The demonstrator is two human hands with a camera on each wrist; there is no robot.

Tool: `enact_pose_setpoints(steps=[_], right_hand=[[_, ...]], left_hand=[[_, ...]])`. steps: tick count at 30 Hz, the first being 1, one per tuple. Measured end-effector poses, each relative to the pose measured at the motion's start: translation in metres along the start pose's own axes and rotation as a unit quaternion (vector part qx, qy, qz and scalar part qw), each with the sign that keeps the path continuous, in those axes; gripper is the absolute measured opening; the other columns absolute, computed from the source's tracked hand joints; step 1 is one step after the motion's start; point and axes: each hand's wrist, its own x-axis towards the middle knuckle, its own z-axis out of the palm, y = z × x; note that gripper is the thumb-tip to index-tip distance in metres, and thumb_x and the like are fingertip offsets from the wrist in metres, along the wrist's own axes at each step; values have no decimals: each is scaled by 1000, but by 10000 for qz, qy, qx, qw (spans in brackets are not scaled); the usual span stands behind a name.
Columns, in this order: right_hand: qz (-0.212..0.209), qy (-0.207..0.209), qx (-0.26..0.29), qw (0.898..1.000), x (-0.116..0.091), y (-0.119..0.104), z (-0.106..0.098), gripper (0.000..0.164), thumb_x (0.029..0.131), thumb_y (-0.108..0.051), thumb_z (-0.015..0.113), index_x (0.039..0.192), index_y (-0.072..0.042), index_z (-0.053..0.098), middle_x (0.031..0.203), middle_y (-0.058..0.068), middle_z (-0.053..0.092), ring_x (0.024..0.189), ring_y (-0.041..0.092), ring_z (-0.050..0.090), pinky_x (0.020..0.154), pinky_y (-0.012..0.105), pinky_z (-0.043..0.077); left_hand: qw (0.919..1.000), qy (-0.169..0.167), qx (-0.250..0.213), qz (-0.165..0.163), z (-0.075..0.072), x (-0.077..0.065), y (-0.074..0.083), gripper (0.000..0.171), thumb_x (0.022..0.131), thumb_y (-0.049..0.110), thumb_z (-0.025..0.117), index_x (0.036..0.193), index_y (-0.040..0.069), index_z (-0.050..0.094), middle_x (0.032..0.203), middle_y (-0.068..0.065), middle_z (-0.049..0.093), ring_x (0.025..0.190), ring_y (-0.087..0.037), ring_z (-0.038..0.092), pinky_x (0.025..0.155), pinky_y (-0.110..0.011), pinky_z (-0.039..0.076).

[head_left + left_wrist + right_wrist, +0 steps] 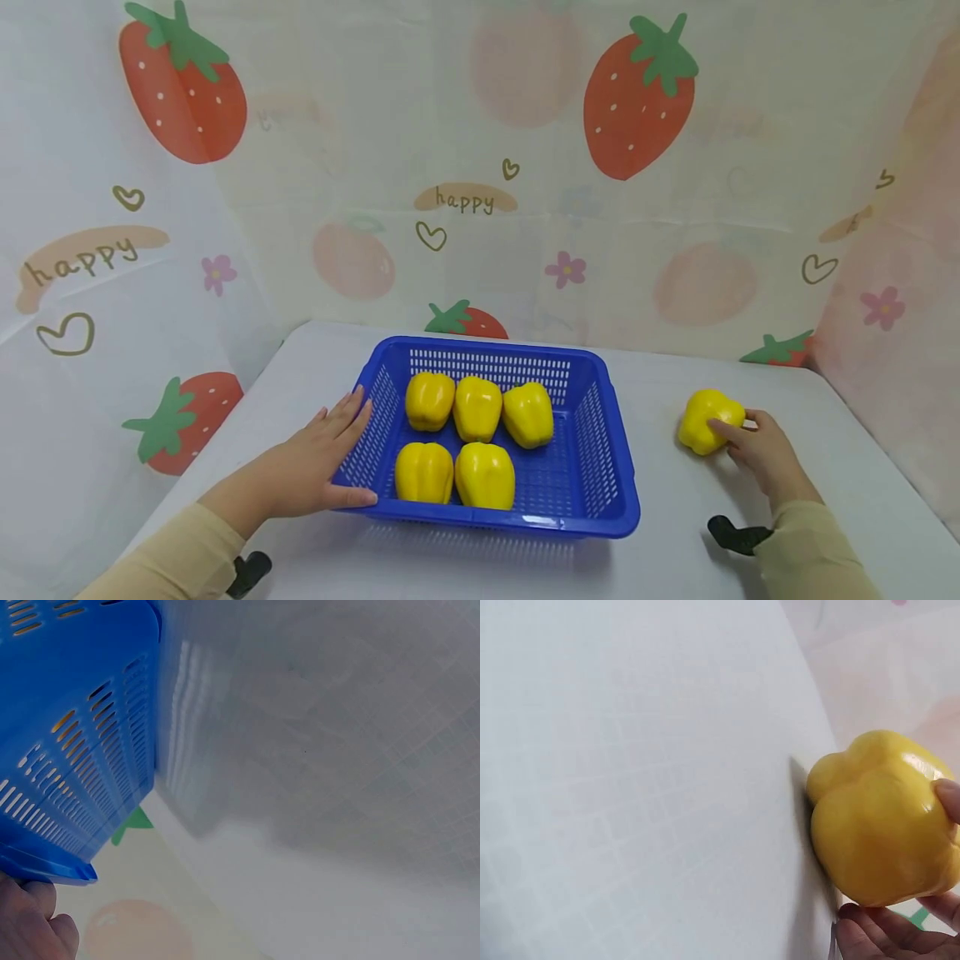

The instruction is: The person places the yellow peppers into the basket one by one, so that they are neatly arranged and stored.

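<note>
A blue plastic basket (570,525) with slotted walls stands on the white table. Inside it lie several yellow bell peppers (477,408), in a back row and a front row. My left hand (315,471) rests on the basket's left side, fingers extended along the rim and thumb on the front rim. In the left wrist view, part of this hand (34,922) touches the basket's edge. To the right of the basket, my right hand (768,454) holds another yellow bell pepper (885,817) between thumb and fingers, at or just above the table surface.
The white table (645,575) reaches back to a fabric backdrop (465,108) printed with strawberries, hearts and the word "happy". Similar fabric hangs on the left and right sides. A black strap end or mount (738,536) shows by each wrist.
</note>
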Motion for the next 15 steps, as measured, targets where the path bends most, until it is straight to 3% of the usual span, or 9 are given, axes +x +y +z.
enact_pose_setpoints(steps=[15], right_hand=[[-277, -160, 232, 9992, -4, 1, 5, 105, 81, -51, 62, 144, 1, -5, 142, 36, 10, 120, 41, 35, 101, 46, 35]], left_hand=[[10000, 2, -45, -26, 1, 1, 0, 111, 69, 79, 44, 147, 6, 12, 153, -12, -1, 140, -28, 7, 109, -51, 12]])
